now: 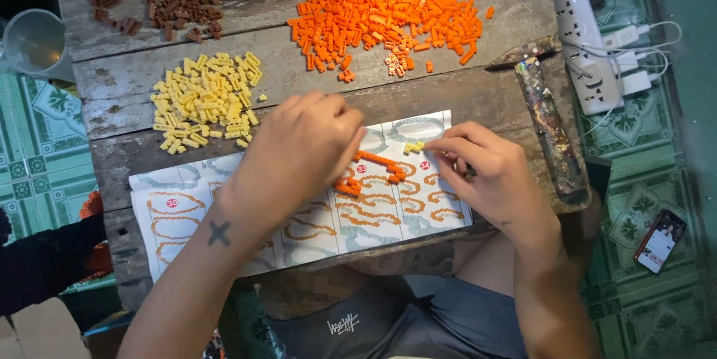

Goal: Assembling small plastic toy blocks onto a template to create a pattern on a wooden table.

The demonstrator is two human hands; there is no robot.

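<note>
Orange brick strip point(371, 167) under L hand point(302, 151) fingers, R hand point(489, 172) fingertips pinched, prob. on yellow piece point(413, 147).

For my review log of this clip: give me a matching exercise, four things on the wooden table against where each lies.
Things:
1. heap of small orange plastic bricks
2. heap of pale yellow plastic bricks
3. heap of brown plastic bricks
4. white power strip

Places:
A. far left corner of the plank table
B. right edge, beside a paint-stained hammer
C. far middle
D. left of centre, just above the printed instruction sheet

Pairs: 1-C, 2-D, 3-A, 4-B
</note>
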